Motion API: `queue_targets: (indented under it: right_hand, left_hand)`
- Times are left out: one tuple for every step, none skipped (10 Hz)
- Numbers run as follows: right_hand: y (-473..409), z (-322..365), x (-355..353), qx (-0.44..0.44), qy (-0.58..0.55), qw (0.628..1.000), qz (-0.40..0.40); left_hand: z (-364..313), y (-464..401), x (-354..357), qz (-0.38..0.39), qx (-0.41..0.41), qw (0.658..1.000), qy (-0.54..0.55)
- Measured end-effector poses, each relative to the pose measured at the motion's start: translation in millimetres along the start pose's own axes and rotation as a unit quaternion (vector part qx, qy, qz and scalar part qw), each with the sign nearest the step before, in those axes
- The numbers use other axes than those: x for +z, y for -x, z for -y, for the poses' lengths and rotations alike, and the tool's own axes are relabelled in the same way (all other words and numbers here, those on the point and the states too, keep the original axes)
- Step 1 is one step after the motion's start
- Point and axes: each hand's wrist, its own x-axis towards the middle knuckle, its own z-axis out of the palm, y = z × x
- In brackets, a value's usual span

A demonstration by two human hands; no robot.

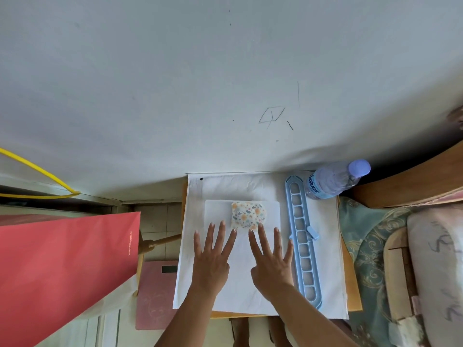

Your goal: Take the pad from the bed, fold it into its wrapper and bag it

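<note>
I see both hands flat and spread over the white paper sheet (pixel 250 291) on the small table. The left hand (pixel 213 256) has all fingers open wide and holds nothing. The right hand (pixel 271 259) is also open wide and empty; its longest fingertips (pixel 260 225) reach the near edge of the floral packet (pixel 248 215), touching it or almost touching, I cannot tell which.

The floral packet lies on a white flat square (pixel 215 211) near the far side of the sheet. I judge that this packet is the pad already folded inside its wrapper, so the step in hand is to pick it up and bag it. The red paper bag (pixel 62 266) stands to the left, well apart from the packet.

To do this step well, I would close the right hand's thumb and fingers over the packet from its two sides, pressing lightly so that the folded wrapper does not spring open. The left hand should go to the bag's mouth and hold it open, because a paper bag of this kind can tip or close. The blue plastic rack (pixel 302 241) and the water bottle (pixel 333 180) are just beside the right hand, so I would lift straight up before moving left.
</note>
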Motion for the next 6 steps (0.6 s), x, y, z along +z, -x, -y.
queue_targets:
  right_hand:
    - [0.1, -1.2, 1.9, 0.002, -0.011, 1.0, 0.012]
    - [-3.4, -3.5, 0.3, 0.0, -0.011, 0.999, 0.031]
    - [-2.5, -1.8, -6.6, 0.003, -0.004, 0.999, 0.054]
    - [0.3, 0.0, -26.5, -0.004, -0.003, 0.998, 0.07]
    - [2.3, -1.6, -40.8, -0.014, -0.015, 0.998, 0.061]
    - [17.7, -7.3, -52.7, -0.026, -0.007, 0.999, 0.044]
  left_hand:
    - [-0.1, -1.7, 7.3, -0.005, -0.006, 1.0, 0.01]
    - [-2.2, -7.3, 9.3, 0.005, -0.032, 0.999, 0.037]
    - [-2.8, -10.2, 12.2, 0.018, -0.031, 0.999, 0.034]
    - [-0.6, -12.4, -2.7, 0.041, -0.028, 0.997, 0.056]
    - [0.3, -11.8, -19.8, 0.037, -0.014, 0.998, 0.056]
    - [-0.5, 4.0, -35.2, 0.043, 0.017, 0.999, 0.025]
